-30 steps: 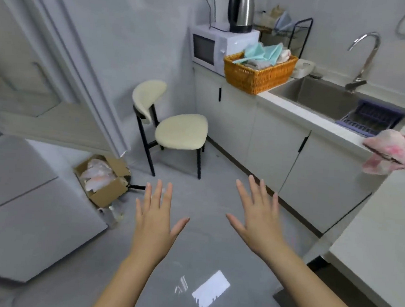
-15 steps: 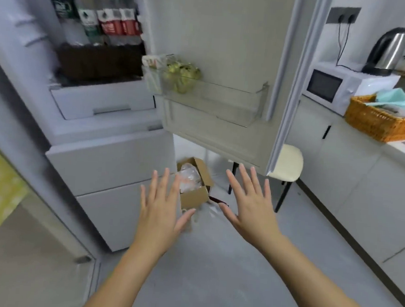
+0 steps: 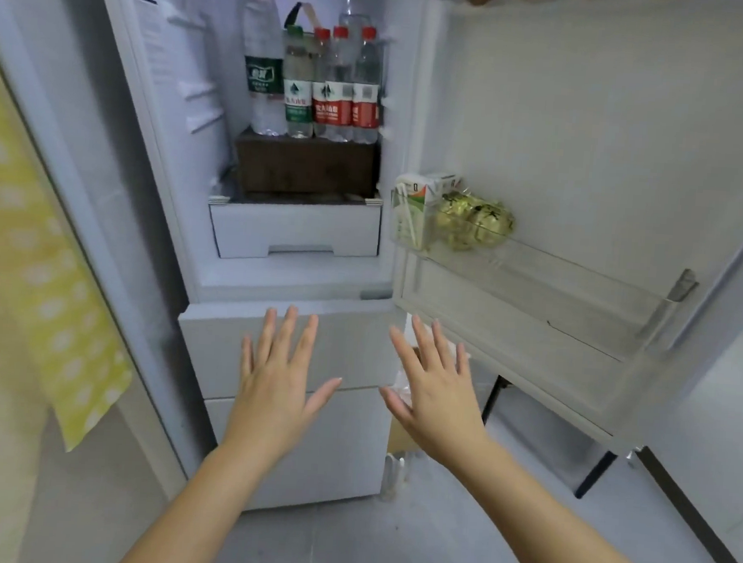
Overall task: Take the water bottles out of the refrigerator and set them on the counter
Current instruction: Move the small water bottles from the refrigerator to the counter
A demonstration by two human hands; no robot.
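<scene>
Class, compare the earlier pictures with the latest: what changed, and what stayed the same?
The view swung left, from the sink to the open refrigerator; its bottles now stand straight ahead. Nothing was taken or let go. Left hand and right hand stayed open, fingers spread, empty.

Tall bottle (image 3: pixel 263 60): dark green label, white mark and lines of print, too blurred to read.
Green-capped bottle (image 3: pixel 297 100): white-and-green label, green peak emblem above row of Chinese characters, not legible.
Red-capped bottles (image 3: pixel 345 99): red labels, row of white Chinese characters, blurred; small square code patches on white band above.
Carton (image 3: pixel 412 205) in door shelf (image 3: pixel 558 285): single "0" on top face, only character readable.
Sheet (image 3: pixel 153 42) on left inner wall of refrigerator (image 3: pixel 184 171): fine print, too small to read.
</scene>
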